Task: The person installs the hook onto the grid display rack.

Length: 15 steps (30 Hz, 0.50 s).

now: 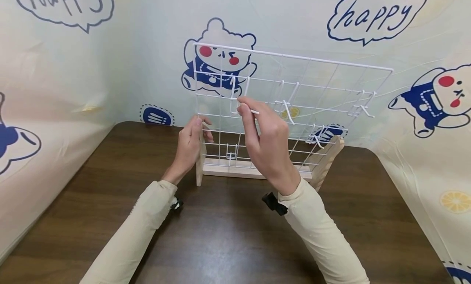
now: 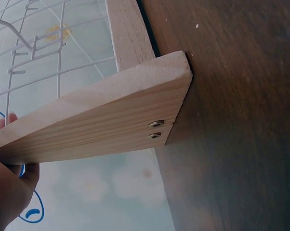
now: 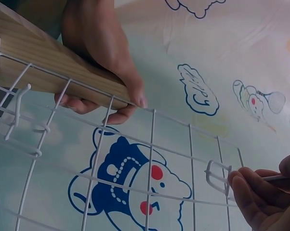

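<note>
A white wire grid (image 1: 294, 56) stands in a wooden frame. My left hand (image 1: 189, 142) grips the upper end of the frame's left side piece (image 2: 121, 108), thumb in front and fingertips behind. High on the grid's left part, my right hand (image 1: 270, 143) pinches a white wire hook (image 3: 208, 177) between thumb and fingers. The hook's frame overlaps the grid wires, and its prong (image 1: 254, 111) sticks out past the fingers. In the right wrist view, the left hand (image 3: 99, 43) shows wrapped over the wood.
Several similar hooks hang on the grid, including one in the middle (image 1: 288, 112), one at upper right (image 1: 364, 111) and one at lower left (image 1: 231, 155). A wooden crossbar (image 1: 235, 169) joins the side pieces. Under it is a dark brown table (image 1: 220, 243); printed cloth (image 1: 147, 63) hangs behind.
</note>
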Tool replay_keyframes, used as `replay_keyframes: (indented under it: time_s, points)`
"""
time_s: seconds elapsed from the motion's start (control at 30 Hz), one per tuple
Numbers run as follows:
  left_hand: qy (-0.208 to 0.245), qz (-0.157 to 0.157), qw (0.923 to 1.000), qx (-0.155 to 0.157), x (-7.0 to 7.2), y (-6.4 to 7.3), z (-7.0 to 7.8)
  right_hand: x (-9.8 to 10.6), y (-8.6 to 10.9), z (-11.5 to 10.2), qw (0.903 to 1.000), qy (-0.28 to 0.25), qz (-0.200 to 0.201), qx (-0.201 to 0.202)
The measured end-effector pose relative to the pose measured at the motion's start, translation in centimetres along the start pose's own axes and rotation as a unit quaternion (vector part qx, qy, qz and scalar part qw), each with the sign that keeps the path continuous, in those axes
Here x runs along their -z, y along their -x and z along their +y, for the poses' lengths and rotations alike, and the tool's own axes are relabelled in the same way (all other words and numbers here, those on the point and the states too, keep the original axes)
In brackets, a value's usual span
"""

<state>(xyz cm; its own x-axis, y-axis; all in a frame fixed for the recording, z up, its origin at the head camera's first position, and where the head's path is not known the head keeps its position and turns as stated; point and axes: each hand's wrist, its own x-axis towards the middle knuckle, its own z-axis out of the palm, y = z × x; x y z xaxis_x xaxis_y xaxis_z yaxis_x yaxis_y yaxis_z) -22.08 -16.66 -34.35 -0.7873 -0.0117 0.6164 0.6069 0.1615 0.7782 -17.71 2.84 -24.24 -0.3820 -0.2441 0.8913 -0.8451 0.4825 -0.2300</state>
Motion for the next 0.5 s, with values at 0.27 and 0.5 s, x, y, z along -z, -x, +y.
replay_keyframes:
  time_s: [0.27, 0.5]
  points:
    - [0.006, -0.003, 1.0, 0.004, 0.0, 0.0, 0.0, -0.6, -0.9, 0.3, 0.9996, 0.007, 0.025, 0.006]
    - [0.003, -0.005, 1.0, 0.004, 0.1, 0.0, 0.1, -1.0, -1.3, 0.4, 0.9991, 0.005, 0.042, -0.002]
